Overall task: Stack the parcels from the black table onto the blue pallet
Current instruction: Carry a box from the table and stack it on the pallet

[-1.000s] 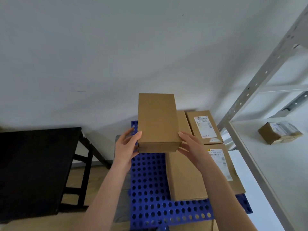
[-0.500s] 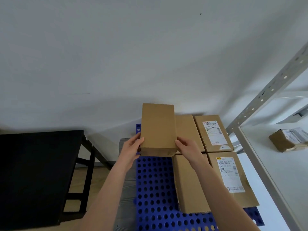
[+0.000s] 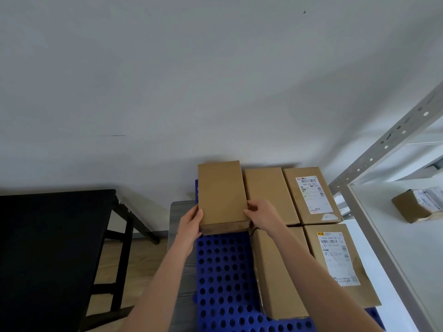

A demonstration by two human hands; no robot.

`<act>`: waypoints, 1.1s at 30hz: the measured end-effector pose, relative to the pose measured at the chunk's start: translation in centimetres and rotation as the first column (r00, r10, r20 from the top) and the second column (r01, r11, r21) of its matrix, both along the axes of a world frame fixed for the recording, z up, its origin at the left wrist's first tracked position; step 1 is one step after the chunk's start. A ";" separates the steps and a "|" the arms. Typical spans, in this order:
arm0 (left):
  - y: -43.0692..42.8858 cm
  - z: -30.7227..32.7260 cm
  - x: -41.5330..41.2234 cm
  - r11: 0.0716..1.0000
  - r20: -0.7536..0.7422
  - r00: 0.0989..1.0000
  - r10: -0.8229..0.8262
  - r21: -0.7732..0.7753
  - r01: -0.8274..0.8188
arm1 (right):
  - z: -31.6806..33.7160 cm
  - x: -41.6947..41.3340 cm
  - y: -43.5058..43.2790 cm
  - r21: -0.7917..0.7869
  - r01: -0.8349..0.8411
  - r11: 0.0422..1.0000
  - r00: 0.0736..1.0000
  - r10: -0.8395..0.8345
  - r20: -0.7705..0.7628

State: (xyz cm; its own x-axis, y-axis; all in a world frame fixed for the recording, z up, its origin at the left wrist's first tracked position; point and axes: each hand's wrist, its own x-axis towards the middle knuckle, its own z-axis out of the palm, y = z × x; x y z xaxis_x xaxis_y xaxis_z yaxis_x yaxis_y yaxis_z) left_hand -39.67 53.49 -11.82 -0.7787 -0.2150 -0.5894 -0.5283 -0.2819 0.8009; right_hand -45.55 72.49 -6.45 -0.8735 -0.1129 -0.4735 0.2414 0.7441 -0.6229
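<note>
Parcel (image 3: pixel 221 195) lower now, just beside neighbouring parcel (image 3: pixel 269 192)

**Wall, rack and floor around the edges**

A plain white wall (image 3: pixel 167 80) filled the far side, with a small dark speck (image 3: pixel 304 12) high up and a faint short streak (image 3: pixel 118 135) lower left. At the right stood a grey metal rack (image 3: pixel 383 144) with a perforated upright. On its pale shelf (image 3: pixel 395 248) lay a brown box (image 3: pixel 410 207), its top pale and blurred. Wooden floor (image 3: pixel 105 267) showed at the near left, with a grey board (image 3: pixel 178 207) just right of it.
</note>
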 end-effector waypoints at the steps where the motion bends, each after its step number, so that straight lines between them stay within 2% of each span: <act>1: 0.1 -0.2 -0.2 1.000 0.006 1.000 -0.014 -0.008 0.014 | -0.2 -0.2 0.0 0.022 0.002 1.000 1.000 -0.002 0.004; 5: 0.6 -0.9 -0.7 0.999 0.030 0.999 -0.034 -0.001 0.034 | -0.9 -0.6 0.0 0.074 0.001 0.997 1.000 -0.002 0.004; 14: 0.7 -2.7 -1.1 0.997 0.098 0.993 -0.060 -0.038 0.064 | -1.6 -0.8 0.0 0.021 0.059 0.998 0.996 -0.060 0.063; 17: 1.0 -3.0 -1.1 0.996 0.093 0.994 -0.056 -0.058 0.061 | -1.9 -0.7 0.7 -0.015 0.137 0.990 0.991 -0.137 0.011; 19: 1.1 -3.0 -1.2 0.995 0.092 0.994 -0.059 -0.070 0.066 | -2.0 -0.6 1.5 -0.016 0.174 0.985 0.980 -0.175 -0.090; 23: 1.2 -3.1 -1.2 0.986 0.044 0.993 -0.112 -0.117 0.116 | -3.1 -0.1 2.7 0.137 0.087 0.987 0.963 -0.048 -0.266; 27: 1.4 -2.8 -1.1 0.971 -0.032 0.984 -0.174 -0.169 0.167 | -4.8 0.4 3.1 0.336 -0.042 0.941 0.972 0.117 -0.206; 33: 1.3 -2.7 -0.9 0.960 -0.057 0.977 -0.207 -0.205 0.191 | -5.7 0.5 3.7 0.403 -0.122 0.907 0.964 0.205 -0.169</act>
State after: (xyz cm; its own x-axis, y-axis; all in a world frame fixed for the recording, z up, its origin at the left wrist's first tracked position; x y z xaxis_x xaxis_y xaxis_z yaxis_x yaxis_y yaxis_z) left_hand -40.62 54.79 -14.50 -0.8589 -0.1568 -0.4875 -0.4923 -0.0096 0.8704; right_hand -45.03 76.21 -12.12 -0.9400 -0.1072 -0.3238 -0.0048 0.9534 -0.3016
